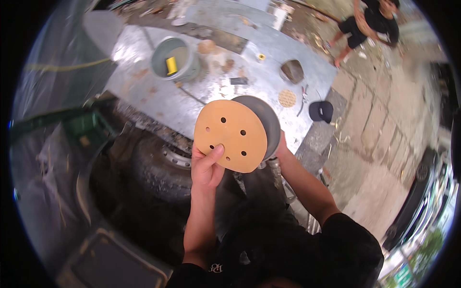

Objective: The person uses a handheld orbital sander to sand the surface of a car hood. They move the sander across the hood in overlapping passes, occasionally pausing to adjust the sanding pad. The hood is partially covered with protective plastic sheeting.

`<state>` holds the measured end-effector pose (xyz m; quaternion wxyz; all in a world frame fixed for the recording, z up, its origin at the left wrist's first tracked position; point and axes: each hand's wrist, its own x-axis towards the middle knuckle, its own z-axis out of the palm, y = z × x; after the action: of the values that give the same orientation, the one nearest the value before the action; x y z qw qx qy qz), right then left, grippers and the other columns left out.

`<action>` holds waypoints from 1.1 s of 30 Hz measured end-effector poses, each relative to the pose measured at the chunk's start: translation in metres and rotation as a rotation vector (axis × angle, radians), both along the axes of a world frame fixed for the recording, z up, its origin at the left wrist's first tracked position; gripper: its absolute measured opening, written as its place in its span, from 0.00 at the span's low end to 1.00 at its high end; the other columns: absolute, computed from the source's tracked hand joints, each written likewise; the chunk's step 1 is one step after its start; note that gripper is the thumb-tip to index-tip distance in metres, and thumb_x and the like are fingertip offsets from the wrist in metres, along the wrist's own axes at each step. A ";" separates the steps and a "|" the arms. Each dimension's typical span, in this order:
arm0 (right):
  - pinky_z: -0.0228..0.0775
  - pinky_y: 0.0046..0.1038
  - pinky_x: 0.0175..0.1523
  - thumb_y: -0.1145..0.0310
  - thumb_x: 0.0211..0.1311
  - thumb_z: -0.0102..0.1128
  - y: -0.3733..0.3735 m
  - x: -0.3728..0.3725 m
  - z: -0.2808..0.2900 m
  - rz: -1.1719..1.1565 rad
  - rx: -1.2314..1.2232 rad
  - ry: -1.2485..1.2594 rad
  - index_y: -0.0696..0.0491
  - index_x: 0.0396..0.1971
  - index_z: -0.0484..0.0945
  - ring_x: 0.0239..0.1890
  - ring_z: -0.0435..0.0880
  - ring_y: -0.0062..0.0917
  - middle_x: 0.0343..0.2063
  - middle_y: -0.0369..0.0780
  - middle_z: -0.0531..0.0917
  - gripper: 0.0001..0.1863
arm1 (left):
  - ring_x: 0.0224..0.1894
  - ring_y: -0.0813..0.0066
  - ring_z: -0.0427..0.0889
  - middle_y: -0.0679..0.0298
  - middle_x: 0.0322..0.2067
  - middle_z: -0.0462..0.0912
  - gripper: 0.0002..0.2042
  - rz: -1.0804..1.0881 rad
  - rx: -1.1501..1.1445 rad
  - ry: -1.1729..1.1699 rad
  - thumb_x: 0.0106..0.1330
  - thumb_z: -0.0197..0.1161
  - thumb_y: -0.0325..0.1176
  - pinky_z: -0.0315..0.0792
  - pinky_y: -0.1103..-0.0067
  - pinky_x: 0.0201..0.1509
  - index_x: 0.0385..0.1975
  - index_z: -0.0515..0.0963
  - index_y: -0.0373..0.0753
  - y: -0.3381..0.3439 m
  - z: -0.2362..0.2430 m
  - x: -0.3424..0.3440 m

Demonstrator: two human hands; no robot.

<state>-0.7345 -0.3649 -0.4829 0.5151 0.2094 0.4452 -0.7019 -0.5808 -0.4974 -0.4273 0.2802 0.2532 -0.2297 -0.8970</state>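
Observation:
My left hand pinches the lower edge of a round tan sanding disc with several punched holes, thumb on its face. The disc leans against the grey round pad of a sander, partly peeled away on the left. My right hand is mostly hidden behind the pad and grips the sander body from below. Both forearms rise from the lower edge; the right one wears a black sleeve.
A silver metal sheet lies ahead, carrying a grey bucket with a yellow item inside, another tan disc and a dark cap. A tyre sits below left. Another person crouches far right on paving.

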 end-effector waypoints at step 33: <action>0.81 0.34 0.59 0.59 0.71 0.54 0.015 0.127 0.224 1.172 -0.522 -0.130 0.63 0.58 0.80 0.52 0.89 0.33 0.52 0.49 0.87 0.26 | 0.46 0.75 0.85 0.61 0.46 0.83 0.26 0.912 -0.596 -1.039 0.57 0.77 0.20 0.81 0.74 0.54 0.55 0.73 0.34 0.212 0.290 0.123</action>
<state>-0.6080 -0.3497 -0.2594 0.8729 -0.1586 0.2684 -0.3752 -0.4583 -0.2856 -0.1373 0.5360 0.6274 -0.4379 -0.3569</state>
